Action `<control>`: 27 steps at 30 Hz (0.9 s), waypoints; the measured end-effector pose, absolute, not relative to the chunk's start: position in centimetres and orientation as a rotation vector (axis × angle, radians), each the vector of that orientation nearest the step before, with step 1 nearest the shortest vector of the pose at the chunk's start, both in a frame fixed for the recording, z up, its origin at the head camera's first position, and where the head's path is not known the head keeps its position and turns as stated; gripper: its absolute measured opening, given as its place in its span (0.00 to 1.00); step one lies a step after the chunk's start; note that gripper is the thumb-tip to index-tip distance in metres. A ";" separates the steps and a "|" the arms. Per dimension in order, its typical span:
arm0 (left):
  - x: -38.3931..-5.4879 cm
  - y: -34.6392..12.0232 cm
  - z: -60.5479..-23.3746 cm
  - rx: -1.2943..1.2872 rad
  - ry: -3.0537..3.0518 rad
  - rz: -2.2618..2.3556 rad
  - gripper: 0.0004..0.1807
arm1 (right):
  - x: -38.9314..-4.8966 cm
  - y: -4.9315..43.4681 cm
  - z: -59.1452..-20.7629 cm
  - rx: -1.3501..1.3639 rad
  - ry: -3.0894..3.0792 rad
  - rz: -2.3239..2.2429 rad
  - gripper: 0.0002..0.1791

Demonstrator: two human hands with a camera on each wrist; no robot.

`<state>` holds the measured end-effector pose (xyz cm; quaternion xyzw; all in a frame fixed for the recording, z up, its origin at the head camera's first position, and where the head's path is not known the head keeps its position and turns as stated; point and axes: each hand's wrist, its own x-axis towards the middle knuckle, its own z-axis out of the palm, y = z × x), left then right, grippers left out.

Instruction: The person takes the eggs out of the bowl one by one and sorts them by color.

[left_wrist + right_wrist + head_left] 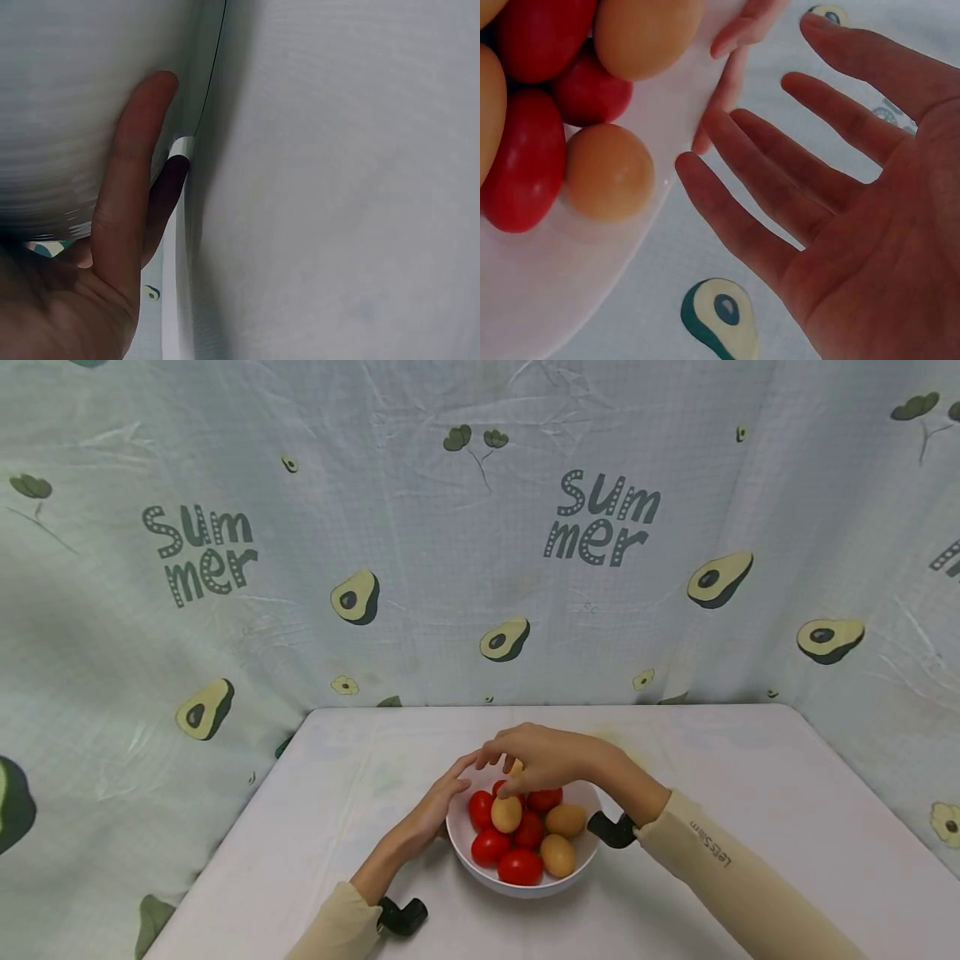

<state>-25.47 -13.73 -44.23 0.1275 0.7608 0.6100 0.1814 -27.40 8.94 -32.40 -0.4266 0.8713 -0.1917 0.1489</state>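
Note:
A white bowl stands on the table, filled with brown eggs and glossy red ovals that look like plum tomatoes. My left hand rests along the bowl's left side, and the left wrist view shows its fingers extended against the bowl's outer wall. Above the far part of the bowl hangs my right hand, holding nothing. In the right wrist view its fingers are spread and relaxed, apart from the nearest egg.
The white table stretches out around the bowl. Behind and to the left hangs a pale curtain printed with avocados and lettering. Black wrist cameras sit on both wrists, the right one close to the bowl's right rim.

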 end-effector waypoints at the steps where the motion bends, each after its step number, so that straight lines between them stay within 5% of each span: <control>1: -25.5 -13.7 -44.2 0.362 2.142 1.725 0.30 | -27.6 8.7 -32.6 -1.210 2.488 -0.541 0.21; 27: -25.6 -13.7 -44.6 0.456 2.128 1.750 0.31 | -28.1 7.0 -34.1 -1.068 2.283 -0.360 0.16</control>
